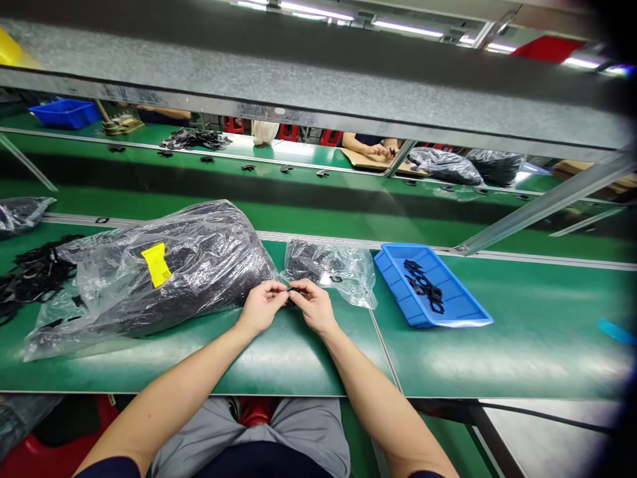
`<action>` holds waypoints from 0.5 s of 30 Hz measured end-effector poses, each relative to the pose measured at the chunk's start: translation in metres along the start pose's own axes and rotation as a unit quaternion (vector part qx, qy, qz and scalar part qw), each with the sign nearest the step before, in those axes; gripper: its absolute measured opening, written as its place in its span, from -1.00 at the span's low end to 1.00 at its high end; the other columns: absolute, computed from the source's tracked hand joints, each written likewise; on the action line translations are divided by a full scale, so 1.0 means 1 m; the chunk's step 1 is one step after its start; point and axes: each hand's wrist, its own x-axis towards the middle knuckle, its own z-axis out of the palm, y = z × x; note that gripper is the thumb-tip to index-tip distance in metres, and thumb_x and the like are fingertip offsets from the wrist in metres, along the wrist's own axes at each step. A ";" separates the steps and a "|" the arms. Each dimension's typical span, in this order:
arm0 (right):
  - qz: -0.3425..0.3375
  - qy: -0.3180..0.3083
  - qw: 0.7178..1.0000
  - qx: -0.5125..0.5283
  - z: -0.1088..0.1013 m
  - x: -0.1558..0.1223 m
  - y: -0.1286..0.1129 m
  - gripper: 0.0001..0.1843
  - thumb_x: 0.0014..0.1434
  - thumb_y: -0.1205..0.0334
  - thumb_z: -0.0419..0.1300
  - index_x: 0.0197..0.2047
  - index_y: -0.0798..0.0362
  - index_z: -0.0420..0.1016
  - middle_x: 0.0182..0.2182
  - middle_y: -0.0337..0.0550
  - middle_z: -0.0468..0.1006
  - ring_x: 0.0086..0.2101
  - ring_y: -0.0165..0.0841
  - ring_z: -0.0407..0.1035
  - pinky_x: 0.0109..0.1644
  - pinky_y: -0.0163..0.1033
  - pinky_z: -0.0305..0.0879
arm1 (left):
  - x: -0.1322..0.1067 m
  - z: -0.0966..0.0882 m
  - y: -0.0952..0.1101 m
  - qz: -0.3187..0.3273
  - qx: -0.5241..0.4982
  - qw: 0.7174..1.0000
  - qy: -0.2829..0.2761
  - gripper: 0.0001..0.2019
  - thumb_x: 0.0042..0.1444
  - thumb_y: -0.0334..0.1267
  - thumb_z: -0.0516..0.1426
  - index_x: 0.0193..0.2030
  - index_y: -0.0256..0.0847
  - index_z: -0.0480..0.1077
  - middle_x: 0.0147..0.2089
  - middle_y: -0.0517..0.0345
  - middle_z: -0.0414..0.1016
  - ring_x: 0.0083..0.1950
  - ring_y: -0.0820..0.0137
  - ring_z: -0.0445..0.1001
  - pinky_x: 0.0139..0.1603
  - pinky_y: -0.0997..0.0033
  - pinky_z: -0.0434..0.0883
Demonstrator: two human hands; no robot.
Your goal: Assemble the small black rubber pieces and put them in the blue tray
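Observation:
My left hand (pixel 261 307) and my right hand (pixel 314 305) meet over the green bench, both closed in a pinch. Between their fingertips is a small black part (pixel 289 298), mostly covered by the fingers, so its exact kind cannot be made out. Left of my hands lies a large clear plastic bag (pixel 213 252) full of dark pieces, with a yellow label (pixel 156 264) on it. Just beyond my right hand is a smaller clear bag (pixel 355 265) of black parts. To the right, a blue plastic bin (pixel 460 292) holds several black frame-like pieces (pixel 423 285).
A heap of black parts (pixel 34 272) lies at the far left. Behind the bench runs a green conveyor belt (pixel 308 206) with black pieces along its far edge. A metal beam (pixel 298 86) crosses overhead; a slanted strut (pixel 542 206) stands right. Across, a co-worker's hands (pixel 381 149) handle something.

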 end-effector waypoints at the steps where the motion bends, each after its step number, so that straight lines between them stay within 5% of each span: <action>1: -0.010 0.005 1.000 -0.002 0.001 0.000 0.000 -0.80 0.08 0.12 0.28 -0.23 0.00 0.56 -0.34 -0.17 0.50 -0.32 -0.34 0.40 -0.29 -0.26 0.37 | 0.000 0.000 -0.001 -0.004 -0.006 1.000 -0.002 -0.78 0.00 -0.21 0.24 -0.24 -0.29 0.43 -0.34 0.11 0.51 -0.34 0.43 0.50 -0.23 0.37 0.49; 10: 0.003 0.011 1.000 0.000 0.004 -0.001 0.004 -0.77 0.10 0.12 0.26 -0.16 -0.01 0.52 -0.28 -0.14 0.49 -0.27 -0.31 0.41 -0.28 -0.25 0.41 | 0.000 0.001 0.001 0.036 0.024 0.999 -0.005 -0.80 0.03 -0.18 0.23 -0.25 -0.26 0.45 -0.34 0.13 0.52 -0.33 0.44 0.49 -0.23 0.41 0.47; 15: -0.059 0.035 0.994 -0.087 0.005 -0.005 -0.001 -0.85 0.18 0.16 0.19 -0.18 -0.02 0.48 -0.23 -0.10 0.47 -0.22 -0.30 0.40 -0.27 -0.24 0.40 | 0.001 -0.003 0.004 0.049 0.053 0.997 0.027 -0.81 0.04 -0.19 0.21 -0.25 -0.25 0.47 -0.34 0.14 0.52 -0.35 0.43 0.49 -0.30 0.43 0.48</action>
